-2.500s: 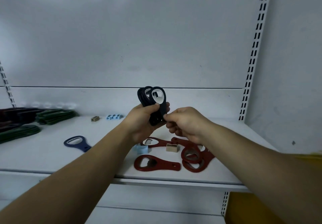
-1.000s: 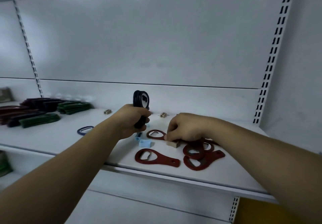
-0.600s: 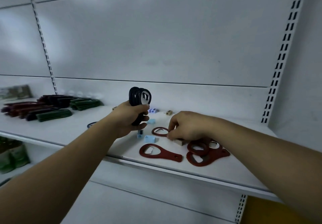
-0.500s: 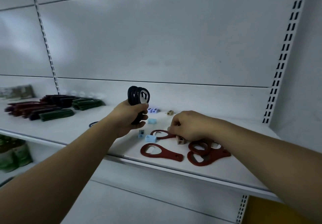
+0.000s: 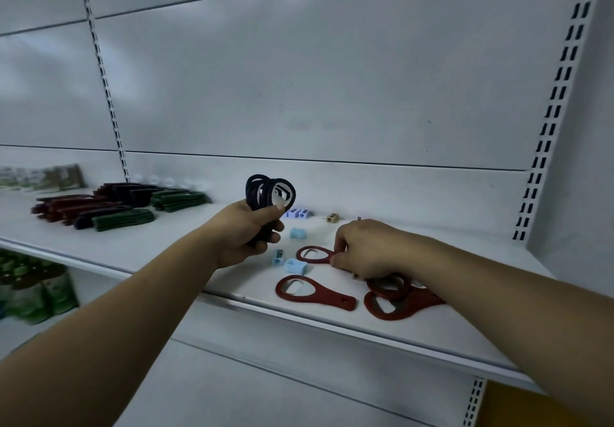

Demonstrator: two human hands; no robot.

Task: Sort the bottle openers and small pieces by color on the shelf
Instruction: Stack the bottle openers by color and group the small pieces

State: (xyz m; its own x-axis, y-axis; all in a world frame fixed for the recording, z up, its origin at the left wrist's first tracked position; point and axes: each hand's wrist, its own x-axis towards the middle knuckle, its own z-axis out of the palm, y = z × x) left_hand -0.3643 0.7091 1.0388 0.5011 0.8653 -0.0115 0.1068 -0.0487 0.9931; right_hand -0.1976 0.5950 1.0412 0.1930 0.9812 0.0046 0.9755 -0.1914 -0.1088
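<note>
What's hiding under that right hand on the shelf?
A red opener sticks out from under the right hand, which pinches its neck; the handle is covered. A pile of red openers shows below the wrist. Anything in the palm is hidden.

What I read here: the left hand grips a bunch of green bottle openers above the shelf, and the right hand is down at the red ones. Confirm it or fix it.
One detail is wrong: the bunch of bottle openers gripped by the left hand is black, not green, as the head view shows. The rest stands: it is above the shelf, and the right hand is down at the red bottle openers.
</note>
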